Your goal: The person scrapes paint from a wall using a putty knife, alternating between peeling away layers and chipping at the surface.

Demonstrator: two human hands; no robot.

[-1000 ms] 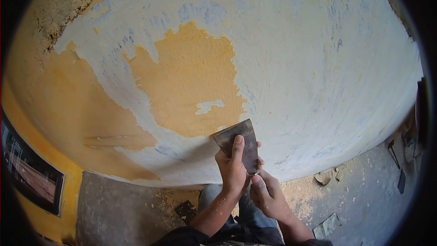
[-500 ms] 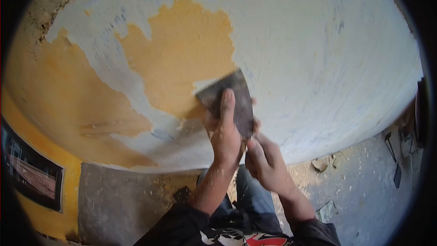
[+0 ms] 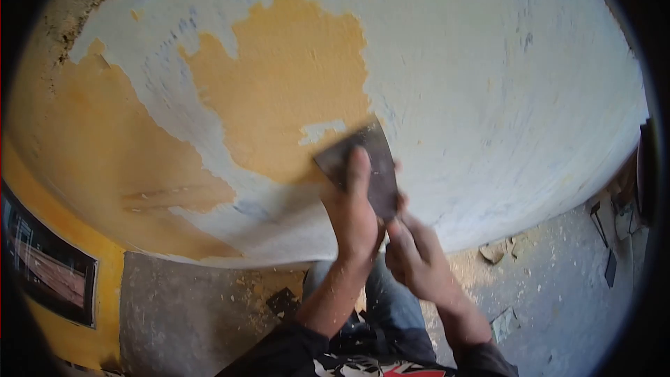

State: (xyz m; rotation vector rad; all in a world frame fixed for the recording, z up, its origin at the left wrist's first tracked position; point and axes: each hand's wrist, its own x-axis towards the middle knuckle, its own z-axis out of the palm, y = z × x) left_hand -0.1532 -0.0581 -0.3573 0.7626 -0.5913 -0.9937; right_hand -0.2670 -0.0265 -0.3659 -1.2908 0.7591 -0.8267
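Observation:
A wide, dark-bladed scraper (image 3: 380,176) is held in both my hands, its broad edge up against the wall at the lower rim of an orange-yellow paint patch (image 3: 293,77). My left hand (image 3: 354,220) is closed around the blade, thumb flat on the near face and fingers behind, mostly hidden. Lower and to the right, my right hand (image 3: 422,262) grips the scraper's narrow lower end, where the handle is covered by the fingers. Just above the blade, a small pale patch (image 3: 322,131) shows within the yellow paint.
The pale, scraped wall (image 3: 481,98) fills most of the view, with more yellow paint (image 3: 118,126) on its left. Paint flakes (image 3: 492,254) lie on the grey floor (image 3: 188,307). A dark-framed opening (image 3: 52,258) is at lower left; dark tools (image 3: 608,265) lie at right.
Both hands and the scraper have moved slightly down and right in view. More of the pale patch above the blade is uncovered.

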